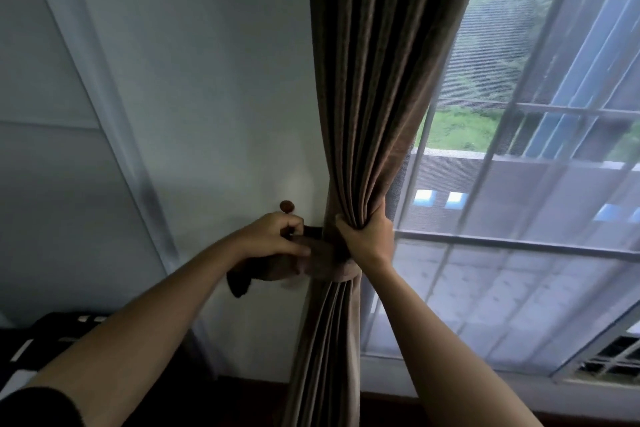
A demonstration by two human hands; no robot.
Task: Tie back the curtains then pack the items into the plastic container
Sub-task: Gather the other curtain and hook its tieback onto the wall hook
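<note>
Two hands work at a brown curtain point(381, 80) that hangs in the middle of the view, at the left edge of a window point(519, 184) and just right of a pale wall point(207, 80). The right hand point(369, 236) clenches the gathered folds, its fingers wrapped round the bunch from the right and its thumb on the left side, so the cloth narrows to a waist there and spreads again below. Just under that hand a brown tieback point(341, 265) wraps round the bunch and runs left toward the wall. The left hand point(273, 236) pinches the tieback's left part, fingers curled over it, close against the wall. A loose dark end of the band droops below the left wrist. A small round brown peg point(286, 206) sticks out of the wall just above the left hand's knuckles; whether the band is hooked on it I cannot tell. Through the window's mesh show a railing, grass and trees. At the near left a black sleeve point(34, 406) covers the left upper arm, and behind it lies a dark striped cloth point(52, 333).
</note>
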